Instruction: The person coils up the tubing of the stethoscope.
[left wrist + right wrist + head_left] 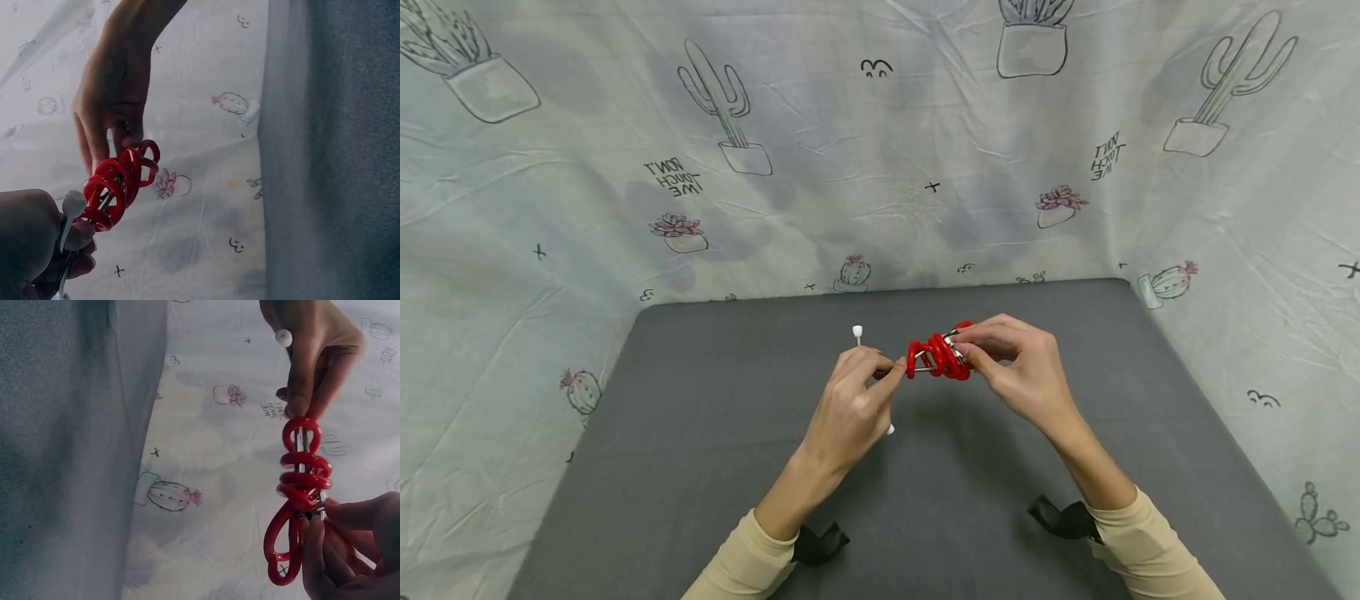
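Between the two hands, above the grey table, is a tangle of glossy red loops around thin metal bars; its exact kind is unclear. The left hand pinches its left end between thumb and fingers, seen also in the left wrist view. Through that same hand runs a thin rod with white knobs, one knob above the fingers and another below. At the opposite end, the right hand grips the tangle with thumb and fingertips. A longer red loop hangs beside the right fingers in the right wrist view.
A grey cloth-covered table lies below the hands. Pale fabric printed with cacti stands around its back and sides. Black straps hang by both wrists, below beige sleeves.
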Motion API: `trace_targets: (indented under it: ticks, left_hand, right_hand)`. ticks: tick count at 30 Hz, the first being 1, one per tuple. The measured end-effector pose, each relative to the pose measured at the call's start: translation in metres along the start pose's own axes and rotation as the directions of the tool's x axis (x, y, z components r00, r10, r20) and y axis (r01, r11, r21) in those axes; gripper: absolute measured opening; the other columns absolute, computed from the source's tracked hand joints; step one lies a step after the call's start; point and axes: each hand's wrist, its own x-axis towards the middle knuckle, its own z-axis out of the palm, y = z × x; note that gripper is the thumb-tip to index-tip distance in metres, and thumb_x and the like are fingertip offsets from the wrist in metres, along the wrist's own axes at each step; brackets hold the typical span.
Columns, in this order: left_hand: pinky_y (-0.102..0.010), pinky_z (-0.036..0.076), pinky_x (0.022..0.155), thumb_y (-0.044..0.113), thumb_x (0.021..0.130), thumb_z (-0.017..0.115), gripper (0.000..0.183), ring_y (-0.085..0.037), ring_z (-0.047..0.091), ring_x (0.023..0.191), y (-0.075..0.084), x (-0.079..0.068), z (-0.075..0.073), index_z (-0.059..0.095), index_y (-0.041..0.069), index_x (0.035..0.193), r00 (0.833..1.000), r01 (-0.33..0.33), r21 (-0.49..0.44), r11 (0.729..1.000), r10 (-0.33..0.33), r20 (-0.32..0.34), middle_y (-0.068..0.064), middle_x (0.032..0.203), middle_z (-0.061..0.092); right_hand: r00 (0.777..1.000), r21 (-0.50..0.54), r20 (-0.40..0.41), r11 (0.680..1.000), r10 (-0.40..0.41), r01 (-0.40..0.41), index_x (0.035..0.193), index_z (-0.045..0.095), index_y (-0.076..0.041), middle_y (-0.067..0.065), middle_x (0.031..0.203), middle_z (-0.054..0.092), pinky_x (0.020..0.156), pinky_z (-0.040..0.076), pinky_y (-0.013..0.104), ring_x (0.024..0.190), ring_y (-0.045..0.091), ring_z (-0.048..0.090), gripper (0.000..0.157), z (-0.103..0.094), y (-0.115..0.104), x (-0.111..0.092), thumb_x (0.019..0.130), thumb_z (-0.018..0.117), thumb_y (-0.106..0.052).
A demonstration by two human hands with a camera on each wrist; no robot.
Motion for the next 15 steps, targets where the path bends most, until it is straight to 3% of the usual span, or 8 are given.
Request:
trace_targets:
  ticks: [5,11,15]
  left_hand:
    - [-0.044,0.061,0.101,-0.023,0.077,0.076,0.040,-0.024,0.070,0.089,-0.001,-0.001,0.001,0.085,0.000,0.109,1.000,-0.013,0.006,1.000,0.013,0.021,-0.009,0.092,0.071]
    - [-0.044,0.061,0.102,-0.022,0.078,0.078,0.036,-0.024,0.070,0.089,-0.001,-0.001,0.003,0.085,-0.001,0.107,1.000,-0.019,0.025,1.000,0.018,0.025,-0.009,0.091,0.071]
    - [-0.043,0.061,0.102,-0.023,0.080,0.074,0.038,-0.024,0.070,0.089,-0.001,-0.001,0.005,0.085,-0.001,0.108,0.999,-0.022,0.033,0.999,0.021,0.031,-0.009,0.092,0.071]
  right_hand:
    - [0.999,-0.057,-0.005,0.997,-0.048,0.048,0.105,0.088,-0.014,0.002,0.100,0.083,0.071,0.060,0.016,0.074,0.008,0.074,0.017,0.003,0.002,-0.004,0.089,0.090,-0.008]
    - [0.999,0.012,0.035,1.000,-0.009,0.009,0.109,0.086,-0.007,0.008,0.116,0.075,0.084,0.064,0.018,0.089,0.018,0.083,0.020,0.009,0.001,-0.009,0.089,0.089,-0.004]
    - [1.000,0.023,-0.024,1.000,-0.006,0.007,0.107,0.085,-0.005,0.009,0.113,0.076,0.085,0.063,0.017,0.088,0.022,0.084,0.019,0.013,0.002,-0.011,0.089,0.085,0.002]
